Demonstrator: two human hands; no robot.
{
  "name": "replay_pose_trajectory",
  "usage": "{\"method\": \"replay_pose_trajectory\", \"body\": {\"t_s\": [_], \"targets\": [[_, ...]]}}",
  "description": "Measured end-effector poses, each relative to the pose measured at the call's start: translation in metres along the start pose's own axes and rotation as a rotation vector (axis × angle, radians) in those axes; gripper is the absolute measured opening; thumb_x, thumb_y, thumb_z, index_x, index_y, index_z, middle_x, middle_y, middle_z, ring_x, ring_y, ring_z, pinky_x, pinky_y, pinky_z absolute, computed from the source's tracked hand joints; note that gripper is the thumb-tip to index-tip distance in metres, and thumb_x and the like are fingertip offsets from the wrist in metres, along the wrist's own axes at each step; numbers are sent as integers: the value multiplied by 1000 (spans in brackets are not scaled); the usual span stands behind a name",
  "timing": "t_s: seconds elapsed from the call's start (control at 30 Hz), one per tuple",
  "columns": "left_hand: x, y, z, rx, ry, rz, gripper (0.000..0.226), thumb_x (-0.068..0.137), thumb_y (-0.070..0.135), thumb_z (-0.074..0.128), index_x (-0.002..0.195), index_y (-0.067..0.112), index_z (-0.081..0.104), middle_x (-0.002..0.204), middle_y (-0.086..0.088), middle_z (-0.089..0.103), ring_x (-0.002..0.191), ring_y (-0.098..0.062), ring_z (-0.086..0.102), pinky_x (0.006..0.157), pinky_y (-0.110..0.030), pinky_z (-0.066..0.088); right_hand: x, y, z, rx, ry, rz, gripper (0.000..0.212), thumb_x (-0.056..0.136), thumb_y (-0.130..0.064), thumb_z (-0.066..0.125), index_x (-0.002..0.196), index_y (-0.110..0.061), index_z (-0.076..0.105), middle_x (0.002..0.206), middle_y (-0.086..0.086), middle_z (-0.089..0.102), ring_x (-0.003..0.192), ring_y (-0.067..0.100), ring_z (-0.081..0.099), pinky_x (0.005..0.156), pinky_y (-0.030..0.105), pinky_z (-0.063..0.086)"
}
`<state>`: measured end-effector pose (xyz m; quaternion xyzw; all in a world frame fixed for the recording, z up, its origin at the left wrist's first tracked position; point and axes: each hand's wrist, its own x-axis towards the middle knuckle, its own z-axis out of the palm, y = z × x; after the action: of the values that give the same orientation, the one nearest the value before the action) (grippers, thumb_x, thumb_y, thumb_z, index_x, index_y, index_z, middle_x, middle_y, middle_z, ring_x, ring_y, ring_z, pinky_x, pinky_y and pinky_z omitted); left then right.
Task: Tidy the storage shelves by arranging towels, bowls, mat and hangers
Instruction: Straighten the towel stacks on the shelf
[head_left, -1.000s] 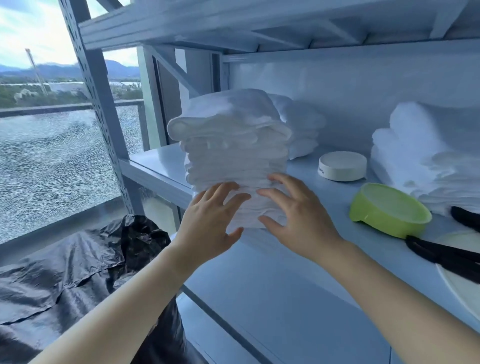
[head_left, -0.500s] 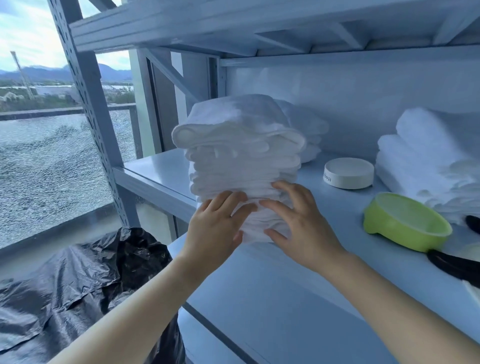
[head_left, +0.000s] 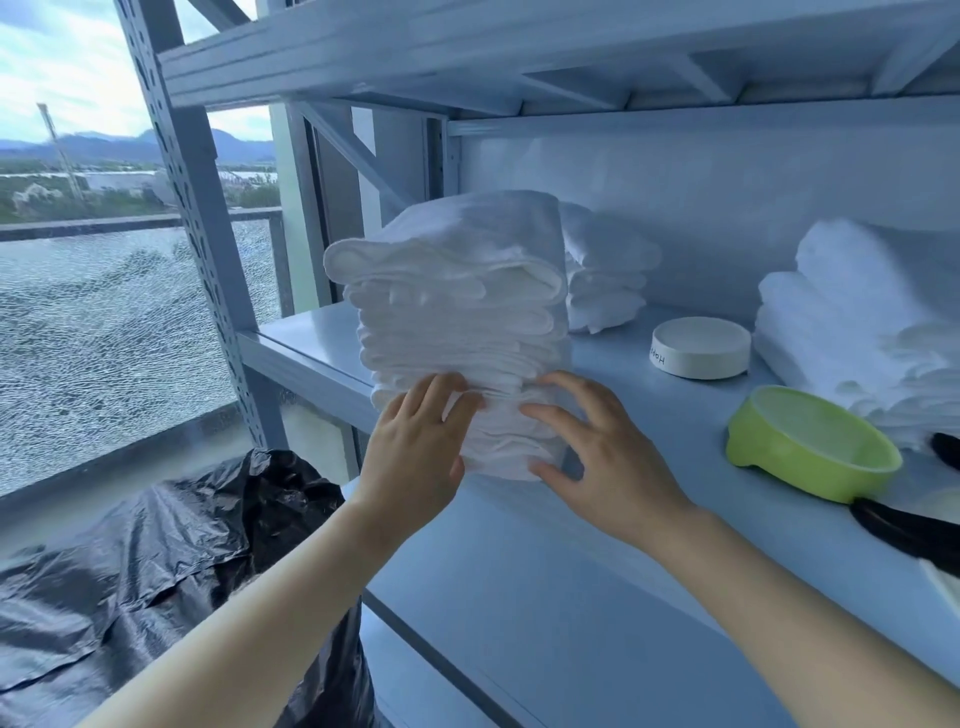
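The left hand and right hand have crept up the towel stack at the shelf's front edge, fingers straight and spread, pressing its face. It looks soft, light and likely to slump, so it is best held low on both sides.

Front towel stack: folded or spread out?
Folded. The front towel stack shows layered fold edges piled upright on the shelf; the left hand and right hand press its lower part.
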<state>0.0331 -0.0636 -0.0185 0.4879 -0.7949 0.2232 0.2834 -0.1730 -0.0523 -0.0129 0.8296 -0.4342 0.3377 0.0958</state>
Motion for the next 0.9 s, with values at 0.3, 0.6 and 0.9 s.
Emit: {"method": "replay_pose_trajectory", "body": {"t_s": [0.3,0.6,0.9], "targets": [[11,27,-3,-63,-23,66,62,60,21,82,118,20,62,115,-3,60,104,-26,59,80,-36,50,-8,12,-7,-25,-25,100,45,85,-38,61,128,-30,50,141,-6,33,128,13,36,81,32,48],[13,20,-4,-76,32,87,54,54,-4,75,102,19,70,106,-3,66,93,-26,64,71,-33,54,-5,11,-5,28,-50,134,36,86,-32,59,121,-27,51,132,-11,38,117,11,46,75,34,51],[0,-29,-12,-87,-53,-45,47,64,-8,69,100,22,64,112,1,57,101,-25,57,53,-29,48,15,5,10,22,-108,124,57,87,-29,59,138,-22,35,145,-8,30,129,12,36,93,29,43]]}}
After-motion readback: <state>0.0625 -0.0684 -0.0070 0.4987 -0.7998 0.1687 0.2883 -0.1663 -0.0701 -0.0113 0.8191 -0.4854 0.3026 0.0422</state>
